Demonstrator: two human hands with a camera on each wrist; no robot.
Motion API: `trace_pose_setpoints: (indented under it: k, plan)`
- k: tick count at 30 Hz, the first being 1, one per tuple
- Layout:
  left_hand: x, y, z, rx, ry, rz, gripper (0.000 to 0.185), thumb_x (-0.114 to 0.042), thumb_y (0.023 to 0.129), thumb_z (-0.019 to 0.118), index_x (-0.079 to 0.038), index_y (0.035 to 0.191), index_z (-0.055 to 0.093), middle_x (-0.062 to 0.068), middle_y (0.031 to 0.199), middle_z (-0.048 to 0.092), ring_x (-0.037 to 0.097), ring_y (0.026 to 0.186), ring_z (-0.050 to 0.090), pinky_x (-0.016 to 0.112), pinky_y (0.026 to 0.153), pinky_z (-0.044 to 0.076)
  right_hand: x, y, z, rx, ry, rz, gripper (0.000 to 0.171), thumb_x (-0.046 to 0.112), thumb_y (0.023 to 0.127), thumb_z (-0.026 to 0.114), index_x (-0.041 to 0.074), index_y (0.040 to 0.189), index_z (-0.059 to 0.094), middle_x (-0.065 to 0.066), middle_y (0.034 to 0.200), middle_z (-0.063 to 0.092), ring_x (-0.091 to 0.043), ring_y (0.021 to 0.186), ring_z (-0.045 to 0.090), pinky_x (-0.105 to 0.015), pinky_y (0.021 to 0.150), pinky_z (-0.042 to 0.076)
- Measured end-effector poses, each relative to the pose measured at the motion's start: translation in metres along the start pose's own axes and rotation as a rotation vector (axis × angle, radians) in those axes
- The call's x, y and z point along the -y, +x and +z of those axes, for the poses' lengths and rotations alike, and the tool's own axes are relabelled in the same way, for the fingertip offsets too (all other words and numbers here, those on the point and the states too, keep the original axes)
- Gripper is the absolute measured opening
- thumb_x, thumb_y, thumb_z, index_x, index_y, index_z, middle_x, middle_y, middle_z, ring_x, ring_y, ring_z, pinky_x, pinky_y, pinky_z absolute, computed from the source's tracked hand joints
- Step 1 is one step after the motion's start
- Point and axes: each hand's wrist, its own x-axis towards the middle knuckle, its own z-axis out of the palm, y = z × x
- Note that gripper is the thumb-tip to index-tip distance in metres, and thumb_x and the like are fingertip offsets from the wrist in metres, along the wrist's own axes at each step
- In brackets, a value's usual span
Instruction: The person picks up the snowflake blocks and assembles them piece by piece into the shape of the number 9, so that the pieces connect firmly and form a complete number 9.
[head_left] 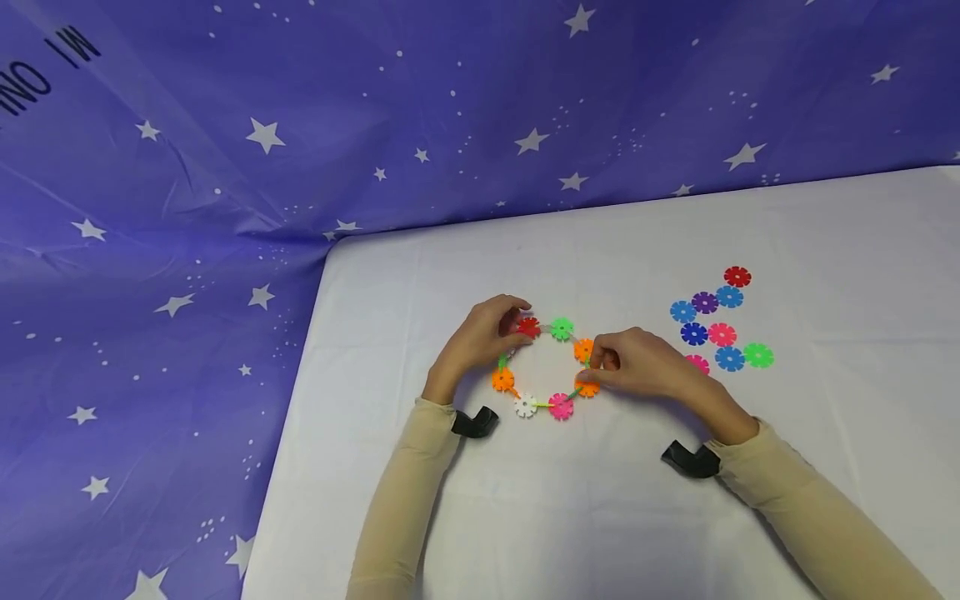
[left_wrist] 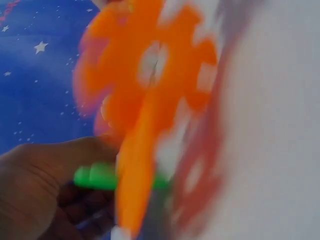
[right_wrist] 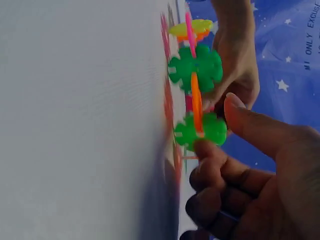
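A closed ring of notched plastic discs, joined edge to edge, has orange, white, pink, green and red pieces; a white disc (head_left: pixel 526 406) is at its near side. My left hand (head_left: pixel 486 332) grips the ring's far left, thumb and fingers about a red disc (head_left: pixel 528 327). On the right side, my right hand (head_left: pixel 637 361) pinches the ring between two orange discs. In the right wrist view its fingertips (right_wrist: pixel 204 148) touch a bright green disc (right_wrist: pixel 215 131). The left wrist view is blurred; an orange disc (left_wrist: pixel 185 65) hides part of the left hand (left_wrist: pixel 30 190).
Loose notched discs lie right of the ring on the white-covered table (head_left: pixel 547 517), among them a red disc (head_left: pixel 737 277), a purple disc (head_left: pixel 704 302) and a green disc (head_left: pixel 758 355). A blue cloth with stars (head_left: pixel 420 100) hangs behind and left of the table.
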Motion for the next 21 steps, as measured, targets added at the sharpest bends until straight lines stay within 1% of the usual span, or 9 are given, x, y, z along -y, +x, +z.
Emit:
trace_pose_setpoints:
  k: [2, 3, 6, 8, 10, 13, 15, 18, 21]
  plan:
    - [-0.002, 0.004, 0.003, 0.001, -0.019, 0.03, 0.046, -0.015, 0.087, 0.076, -0.002, 0.128, 0.06, 0.008, 0.112, 0.066, 0.018, 0.097, 0.061, 0.029, 0.087, 0.051, -0.001, -0.001, -0.003, 0.013, 0.011, -0.032, 0.025, 0.034, 0.082, 0.079, 0.017, 0.076, 0.063, 0.008, 0.059, 0.047, -0.007, 0.054, 0.041, -0.022, 0.051, 0.034]
    - [-0.003, 0.005, 0.003, 0.003, -0.018, 0.023, 0.047, -0.016, 0.087, 0.075, -0.003, 0.129, 0.06, 0.008, 0.116, 0.066, 0.018, 0.1, 0.061, 0.03, 0.09, 0.05, -0.003, -0.001, -0.005, 0.016, 0.023, -0.051, 0.024, 0.033, 0.083, 0.079, 0.017, 0.075, 0.062, 0.008, 0.059, 0.047, -0.007, 0.054, 0.041, -0.022, 0.052, 0.034]
    - [-0.007, 0.007, 0.005, 0.011, 0.008, -0.034, 0.048, -0.021, 0.087, 0.076, -0.006, 0.129, 0.06, 0.006, 0.119, 0.065, 0.017, 0.104, 0.061, 0.032, 0.095, 0.049, -0.014, -0.002, -0.019, 0.002, 0.055, -0.097, 0.018, 0.028, 0.085, 0.078, 0.017, 0.078, 0.064, 0.008, 0.061, 0.049, -0.007, 0.056, 0.043, -0.022, 0.053, 0.037]
    - [-0.011, 0.009, 0.007, 0.024, 0.049, -0.061, 0.047, -0.025, 0.087, 0.076, -0.008, 0.128, 0.062, 0.005, 0.118, 0.065, 0.017, 0.103, 0.059, 0.032, 0.095, 0.048, -0.027, -0.005, -0.035, -0.038, 0.063, -0.102, 0.014, 0.024, 0.085, 0.077, 0.016, 0.084, 0.066, 0.007, 0.065, 0.051, -0.008, 0.06, 0.045, -0.022, 0.055, 0.039]
    - [-0.014, 0.013, 0.01, 0.045, 0.079, -0.042, 0.042, -0.025, 0.089, 0.074, -0.01, 0.126, 0.064, 0.004, 0.114, 0.066, 0.016, 0.099, 0.058, 0.033, 0.093, 0.048, -0.042, -0.01, -0.052, -0.104, 0.048, -0.056, 0.013, 0.018, 0.084, 0.078, 0.013, 0.091, 0.068, 0.004, 0.07, 0.053, -0.01, 0.063, 0.047, -0.021, 0.056, 0.04]
    - [-0.018, 0.019, 0.013, 0.092, 0.116, 0.02, 0.036, -0.023, 0.092, 0.069, -0.012, 0.126, 0.065, 0.003, 0.111, 0.067, 0.017, 0.098, 0.057, 0.033, 0.093, 0.046, -0.064, -0.019, -0.073, -0.183, 0.009, 0.056, 0.022, 0.011, 0.083, 0.079, 0.008, 0.102, 0.068, -0.002, 0.077, 0.054, -0.015, 0.07, 0.047, -0.021, 0.059, 0.04]
    - [-0.02, 0.022, 0.015, 0.117, 0.13, 0.046, 0.034, -0.021, 0.094, 0.067, -0.013, 0.127, 0.065, 0.003, 0.11, 0.067, 0.017, 0.098, 0.056, 0.033, 0.093, 0.046, -0.075, -0.024, -0.081, -0.184, -0.022, 0.117, 0.031, 0.01, 0.081, 0.08, 0.004, 0.109, 0.067, -0.005, 0.083, 0.054, -0.017, 0.075, 0.047, -0.022, 0.062, 0.041]
    - [-0.023, 0.025, 0.017, 0.127, 0.141, 0.047, 0.037, -0.023, 0.093, 0.068, -0.013, 0.128, 0.065, 0.002, 0.11, 0.067, 0.017, 0.099, 0.055, 0.033, 0.092, 0.045, -0.087, -0.027, -0.084, -0.142, -0.072, 0.134, 0.039, 0.012, 0.082, 0.079, 0.001, 0.116, 0.065, -0.009, 0.091, 0.056, -0.021, 0.084, 0.05, -0.025, 0.069, 0.044]
    - [-0.024, 0.028, 0.021, 0.12, 0.15, 0.033, 0.043, -0.03, 0.089, 0.073, -0.012, 0.127, 0.065, 0.001, 0.107, 0.066, 0.016, 0.097, 0.054, 0.032, 0.09, 0.045, -0.093, -0.028, -0.084, -0.128, -0.1, 0.142, 0.041, 0.012, 0.082, 0.079, 0.001, 0.118, 0.065, -0.01, 0.096, 0.056, -0.023, 0.09, 0.051, -0.029, 0.074, 0.047]
